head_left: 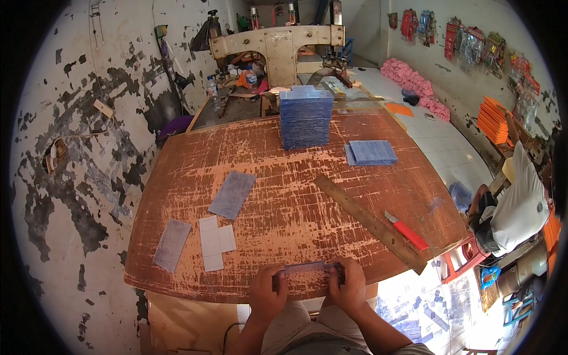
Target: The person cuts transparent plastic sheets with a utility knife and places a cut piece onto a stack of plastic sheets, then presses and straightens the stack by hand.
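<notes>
Both hands pinch a blue-grey piece at the desk's near edge

The left grip (267,290) and the right grip (349,285) are both closed on a thin blue-grey piece (305,267), one at each end. The piece is seen nearly edge-on, so whether it is one sheet or several cannot be told. It is held just above or against the near edge of the worn red-brown desk (278,201), between the two hands; contact with the surface is unclear.

To the left of the hands lies a white cut-out (216,242) with lines across it. A grey sheet (172,245) rests farther left, and another grey sheet (232,194) lies beyond the cut-out, tilted.

Right of the hands, a long worn ruler (370,223) lies diagonally across the desk. Near its lower end is a cutter (406,230) with a red handle, its blade end pointing away from the person.

Toward the far side stands a tall blue stack (306,119), with a low blue stack (373,152) to its right. Behind the desk is a cream machine frame (279,50). At the far right, another person (520,204) in a pale top is beside a red stool (464,260).
</notes>
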The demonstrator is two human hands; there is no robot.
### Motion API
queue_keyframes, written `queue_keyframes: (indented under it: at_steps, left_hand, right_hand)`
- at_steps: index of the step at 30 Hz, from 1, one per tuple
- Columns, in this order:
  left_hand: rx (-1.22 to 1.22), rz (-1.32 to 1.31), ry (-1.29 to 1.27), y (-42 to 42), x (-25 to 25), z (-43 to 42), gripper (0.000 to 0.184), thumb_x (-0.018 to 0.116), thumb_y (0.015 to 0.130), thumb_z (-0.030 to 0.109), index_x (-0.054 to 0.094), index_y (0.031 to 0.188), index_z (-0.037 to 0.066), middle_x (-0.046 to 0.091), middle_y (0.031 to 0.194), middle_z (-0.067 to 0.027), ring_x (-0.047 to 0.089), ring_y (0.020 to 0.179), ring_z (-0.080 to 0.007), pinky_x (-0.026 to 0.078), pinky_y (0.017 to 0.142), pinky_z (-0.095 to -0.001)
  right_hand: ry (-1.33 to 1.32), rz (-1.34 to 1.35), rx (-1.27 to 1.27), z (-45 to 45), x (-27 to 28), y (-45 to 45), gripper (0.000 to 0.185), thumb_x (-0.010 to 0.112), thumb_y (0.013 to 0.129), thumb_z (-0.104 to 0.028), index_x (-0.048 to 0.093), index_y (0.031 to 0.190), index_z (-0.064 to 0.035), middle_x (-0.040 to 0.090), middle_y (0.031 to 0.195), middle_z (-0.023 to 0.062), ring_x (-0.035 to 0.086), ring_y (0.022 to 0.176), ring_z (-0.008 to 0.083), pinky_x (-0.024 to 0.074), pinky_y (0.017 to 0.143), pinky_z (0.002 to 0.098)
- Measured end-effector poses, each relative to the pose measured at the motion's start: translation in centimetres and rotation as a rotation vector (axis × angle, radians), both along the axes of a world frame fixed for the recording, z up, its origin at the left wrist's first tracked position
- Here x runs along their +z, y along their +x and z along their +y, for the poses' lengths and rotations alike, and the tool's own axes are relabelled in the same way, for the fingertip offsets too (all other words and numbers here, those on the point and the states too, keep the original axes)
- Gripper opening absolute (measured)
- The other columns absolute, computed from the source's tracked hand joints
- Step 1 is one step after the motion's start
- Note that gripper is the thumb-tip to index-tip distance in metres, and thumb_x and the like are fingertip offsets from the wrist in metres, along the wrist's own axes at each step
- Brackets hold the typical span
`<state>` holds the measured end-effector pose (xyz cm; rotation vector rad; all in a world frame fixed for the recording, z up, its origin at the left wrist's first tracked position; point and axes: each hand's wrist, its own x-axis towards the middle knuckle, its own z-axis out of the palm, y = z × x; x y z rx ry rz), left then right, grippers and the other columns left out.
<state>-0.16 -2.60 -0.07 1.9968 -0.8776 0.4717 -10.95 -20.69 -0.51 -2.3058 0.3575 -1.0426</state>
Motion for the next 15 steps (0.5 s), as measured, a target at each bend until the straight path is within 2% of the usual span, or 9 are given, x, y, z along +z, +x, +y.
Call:
queue_keyframes:
  at_steps: [15]
  left_hand:
    - [0.001, 0.010, -0.001, 0.02, -0.10, 0.03, 0.024, 0.066, 0.084, 0.002, 0.062, 0.107, 0.003, 0.065, 0.099, -0.0167, 0.066, 0.083, -0.0345, 0.054, 0.071, -0.0422]
  right_hand:
    - [0.007, 0.003, 0.008, -0.03, 0.01, -0.05, 0.028, 0.065, 0.085, -0.001, 0.060, 0.113, -0.0031, 0.063, 0.096, 0.0155, 0.062, 0.087, 0.0343, 0.0491, 0.078, 0.0434]
